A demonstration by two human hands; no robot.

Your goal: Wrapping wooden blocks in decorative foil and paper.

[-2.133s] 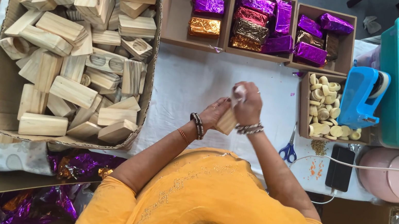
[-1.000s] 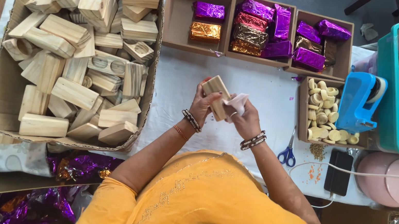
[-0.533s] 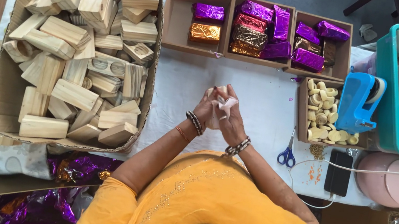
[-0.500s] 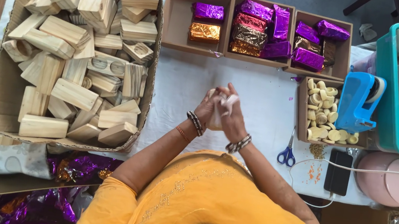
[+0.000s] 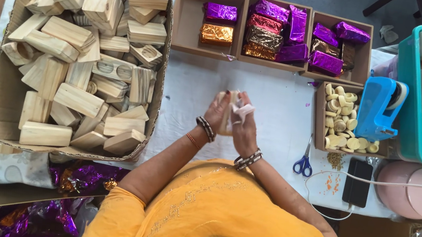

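Wooden block sits clamped between both hands, scissors and cardboard box nearby.

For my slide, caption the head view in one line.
Both hands, left hand and right hand, press a pale wooden block beside a cardboard box of wooden blocks.

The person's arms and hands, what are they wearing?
Both forearms are bare below the short sleeves of an orange-yellow top with fine pale embroidery. The left hand has a dark banded bracelet at the wrist and a thin orange bangle just below it. The right hand has a dark and silver beaded bracelet at the wrist, and white tape or cloth around its fingers.
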